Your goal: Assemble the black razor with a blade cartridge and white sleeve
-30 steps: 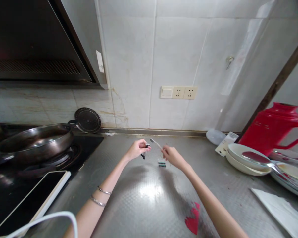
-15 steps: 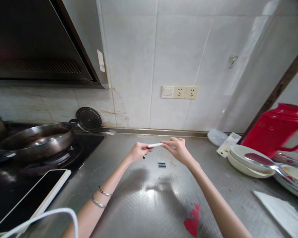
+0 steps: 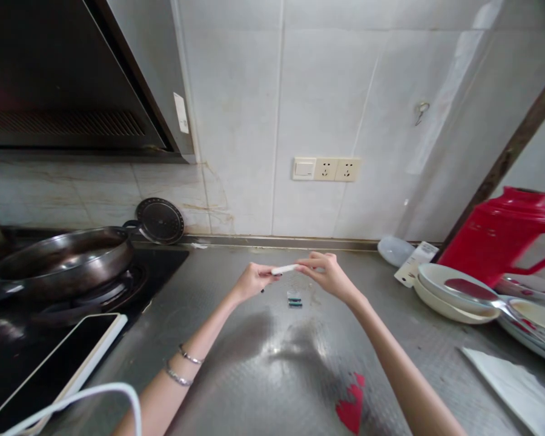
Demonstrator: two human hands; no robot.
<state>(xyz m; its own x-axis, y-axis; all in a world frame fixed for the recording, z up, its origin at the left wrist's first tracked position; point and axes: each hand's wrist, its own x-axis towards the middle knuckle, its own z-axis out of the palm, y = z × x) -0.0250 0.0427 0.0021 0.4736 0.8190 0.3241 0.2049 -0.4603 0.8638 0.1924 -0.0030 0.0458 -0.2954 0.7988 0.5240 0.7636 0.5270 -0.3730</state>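
Observation:
Above the steel counter, both hands hold a slim white bar-shaped object [image 3: 284,269] seen edge-on, whose exact kind I cannot make out. My left hand [image 3: 252,282] is closed on its left end, and my right hand [image 3: 323,272] pinches the right end. A small dark piece [image 3: 262,290] shows just under my left fingers; whether they hold it I cannot tell. On the counter below the hands lie two small green, battery-like cylinders [image 3: 295,301], side by side. Two silver bangles circle the left forearm.
At left, a metal pan [image 3: 63,257] sits on the black stove, with a white-edged tablet-like device [image 3: 54,375] and a white cable [image 3: 118,384] nearer. At right stand bowls [image 3: 454,303], a red thermos [image 3: 495,242] and white paper [image 3: 513,387]. A red patch [image 3: 352,409] marks the counter.
The white object has tilted slightly, its left end a little lower. Both hands stay nearly in place on it. The whole view has shifted slightly.

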